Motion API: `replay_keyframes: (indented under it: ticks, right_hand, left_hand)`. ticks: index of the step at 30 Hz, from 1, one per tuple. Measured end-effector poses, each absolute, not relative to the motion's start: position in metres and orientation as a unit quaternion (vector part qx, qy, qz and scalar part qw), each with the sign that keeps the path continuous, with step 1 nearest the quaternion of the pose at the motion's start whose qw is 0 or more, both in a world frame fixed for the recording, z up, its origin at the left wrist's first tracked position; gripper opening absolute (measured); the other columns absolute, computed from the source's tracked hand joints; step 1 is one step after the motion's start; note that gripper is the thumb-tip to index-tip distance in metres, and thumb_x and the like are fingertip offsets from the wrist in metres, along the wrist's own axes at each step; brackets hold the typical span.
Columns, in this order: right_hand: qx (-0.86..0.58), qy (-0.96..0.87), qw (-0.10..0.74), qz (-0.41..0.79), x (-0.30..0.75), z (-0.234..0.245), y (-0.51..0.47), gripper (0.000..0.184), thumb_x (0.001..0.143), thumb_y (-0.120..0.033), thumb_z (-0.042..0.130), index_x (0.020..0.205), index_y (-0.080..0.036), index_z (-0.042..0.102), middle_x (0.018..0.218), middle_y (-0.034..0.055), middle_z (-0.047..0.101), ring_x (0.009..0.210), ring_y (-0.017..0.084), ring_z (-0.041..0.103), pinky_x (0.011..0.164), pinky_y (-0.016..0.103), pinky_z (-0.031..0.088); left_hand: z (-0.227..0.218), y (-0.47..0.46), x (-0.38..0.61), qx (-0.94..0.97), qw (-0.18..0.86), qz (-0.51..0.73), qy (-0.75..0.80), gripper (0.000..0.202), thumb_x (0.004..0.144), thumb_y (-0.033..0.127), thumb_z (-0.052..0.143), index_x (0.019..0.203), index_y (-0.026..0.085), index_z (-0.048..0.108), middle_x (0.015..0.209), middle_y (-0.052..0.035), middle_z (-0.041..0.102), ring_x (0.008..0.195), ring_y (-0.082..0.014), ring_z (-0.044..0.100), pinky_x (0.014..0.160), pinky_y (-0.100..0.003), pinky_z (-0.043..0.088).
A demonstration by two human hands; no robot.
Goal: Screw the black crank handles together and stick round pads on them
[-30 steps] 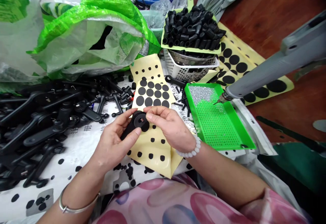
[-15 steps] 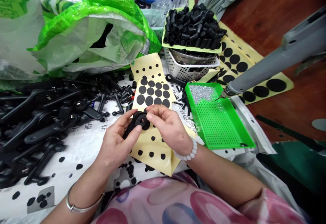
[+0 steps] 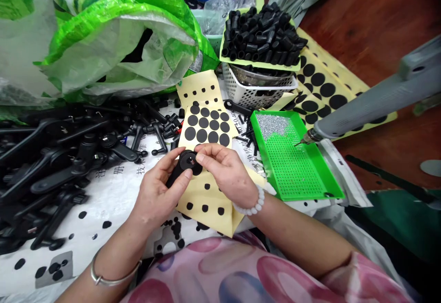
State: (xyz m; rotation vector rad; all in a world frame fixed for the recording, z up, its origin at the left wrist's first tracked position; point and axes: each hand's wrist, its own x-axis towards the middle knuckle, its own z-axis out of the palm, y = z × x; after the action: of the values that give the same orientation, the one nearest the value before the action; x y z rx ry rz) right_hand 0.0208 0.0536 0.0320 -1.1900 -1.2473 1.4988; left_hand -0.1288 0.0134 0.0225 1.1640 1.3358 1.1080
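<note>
My left hand grips a black plastic part with a round head, thumb and fingers wrapped about its lower end. My right hand pinches the top of that round head with thumb and forefinger; whether a small pad is under the fingertips I cannot tell. Both hands hover over a yellow backing sheet dotted with small black pads. Just beyond lies a second yellow sheet carrying larger black round pads.
A pile of black plastic arms fills the left. Behind it sits a green and white sack. A white basket carries a tray of black tubes. A green perforated tray with silver screws lies right, under a grey hanging screwdriver.
The hands and the black part have stayed almost in place, the right fingers shifting slightly on the round head. The grey screwdriver has drifted a little to the right and down.
</note>
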Motion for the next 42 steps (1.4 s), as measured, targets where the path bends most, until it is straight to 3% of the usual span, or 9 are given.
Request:
replay_keyframes:
  ticks: [5, 12, 23, 28, 33, 42]
  right_hand:
    - [-0.478, -0.534, 0.434, 0.546, 0.019, 0.026, 0.053, 0.014, 0.078, -0.029, 0.058, 0.07, -0.017, 0.058, 0.1, 0.0066, 0.061, 0.096, 0.017, 0.057, 0.093, 0.035, 0.04]
    - [-0.478, -0.559, 0.439, 0.516, 0.018, 0.02, 0.054, 0.011, 0.078, -0.028, 0.059, 0.073, -0.018, 0.058, 0.1, 0.0055, 0.06, 0.091, 0.016, 0.056, 0.087, 0.034, 0.043]
    - [-0.481, -0.596, 0.462, 0.448, 0.017, 0.02, 0.053, 0.009, 0.08, -0.021, 0.057, 0.071, -0.02, 0.057, 0.093, 0.0046, 0.06, 0.093, 0.016, 0.056, 0.088, 0.033, 0.043]
    - [-0.479, -0.611, 0.437, 0.454, 0.018, 0.024, 0.056, 0.008, 0.079, -0.022, 0.056, 0.072, -0.019, 0.057, 0.092, 0.0047, 0.059, 0.087, 0.016, 0.056, 0.085, 0.033, 0.045]
    - [-0.481, -0.625, 0.42, 0.448, 0.018, 0.028, 0.056, 0.011, 0.079, -0.021, 0.056, 0.068, -0.019, 0.055, 0.085, 0.003, 0.059, 0.084, 0.015, 0.055, 0.084, 0.032, 0.044]
    - [-0.484, -0.665, 0.416, 0.39, 0.02, 0.029, 0.053, 0.011, 0.081, -0.021, 0.053, 0.07, -0.019, 0.053, 0.088, 0.0038, 0.058, 0.088, 0.017, 0.055, 0.084, 0.034, 0.043]
  left_hand:
    - [0.022, 0.013, -0.128, 0.475, 0.502, 0.462, 0.556, 0.051, 0.079, 0.034, 0.066, 0.125, 0.017, 0.051, 0.11, -0.0098, 0.065, 0.104, -0.0249, 0.062, 0.097, -0.042, 0.044]
    - [0.024, 0.017, -0.124, 0.445, 0.505, 0.478, 0.565, 0.046, 0.079, 0.036, 0.066, 0.118, 0.015, 0.055, 0.101, -0.0074, 0.067, 0.096, -0.022, 0.064, 0.087, -0.036, 0.051]
    - [0.02, 0.013, -0.124, 0.449, 0.523, 0.476, 0.546, 0.056, 0.072, 0.027, 0.072, 0.122, 0.015, 0.051, 0.107, -0.0095, 0.067, 0.102, -0.0234, 0.063, 0.096, -0.039, 0.046]
    - [0.024, 0.013, -0.128, 0.417, 0.565, 0.467, 0.538, 0.056, 0.068, 0.026, 0.075, 0.119, 0.014, 0.052, 0.103, -0.0095, 0.069, 0.086, -0.0198, 0.067, 0.083, -0.033, 0.051]
    - [0.023, 0.011, -0.132, 0.416, 0.56, 0.462, 0.547, 0.054, 0.073, 0.031, 0.071, 0.122, 0.017, 0.053, 0.102, -0.0089, 0.07, 0.074, -0.017, 0.067, 0.065, -0.025, 0.05]
    - [0.021, 0.012, -0.127, 0.422, 0.528, 0.46, 0.576, 0.049, 0.076, 0.038, 0.069, 0.119, 0.017, 0.057, 0.085, -0.0047, 0.071, 0.069, -0.0159, 0.065, 0.062, -0.025, 0.048]
